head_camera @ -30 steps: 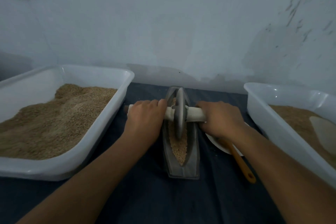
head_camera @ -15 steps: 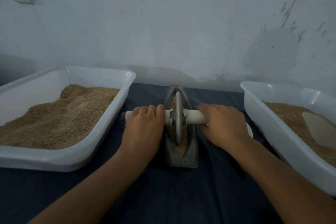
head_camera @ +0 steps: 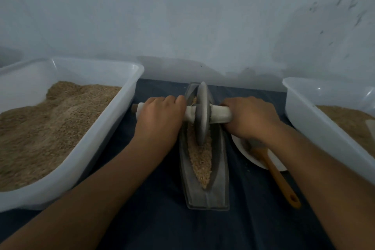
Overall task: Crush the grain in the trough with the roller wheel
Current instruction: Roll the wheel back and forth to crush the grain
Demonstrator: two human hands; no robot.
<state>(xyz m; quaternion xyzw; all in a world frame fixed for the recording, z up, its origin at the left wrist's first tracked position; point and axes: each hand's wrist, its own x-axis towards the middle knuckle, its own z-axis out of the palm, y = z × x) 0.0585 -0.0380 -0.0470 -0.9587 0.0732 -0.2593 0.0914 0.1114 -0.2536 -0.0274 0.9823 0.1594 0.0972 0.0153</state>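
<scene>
A grey boat-shaped trough (head_camera: 220,168) lies lengthwise on the dark cloth, with tan grain (head_camera: 199,160) along its groove. A grey roller wheel (head_camera: 202,113) stands upright in the far half of the trough, on a white-wrapped axle (head_camera: 220,116) that runs crosswise. My left hand (head_camera: 160,117) grips the axle left of the wheel. My right hand (head_camera: 251,118) grips it right of the wheel. The grain under the wheel is hidden.
A large white tub (head_camera: 113,128) of grain stands at the left, another white tub (head_camera: 324,132) at the right. A white plate (head_camera: 246,156) with a wooden-handled spatula (head_camera: 280,180) lies right of the trough. A pale wall stands close behind.
The wheel has rolled from the trough's middle toward its far end, with both hands on the axle. More grain shows in the near half.
</scene>
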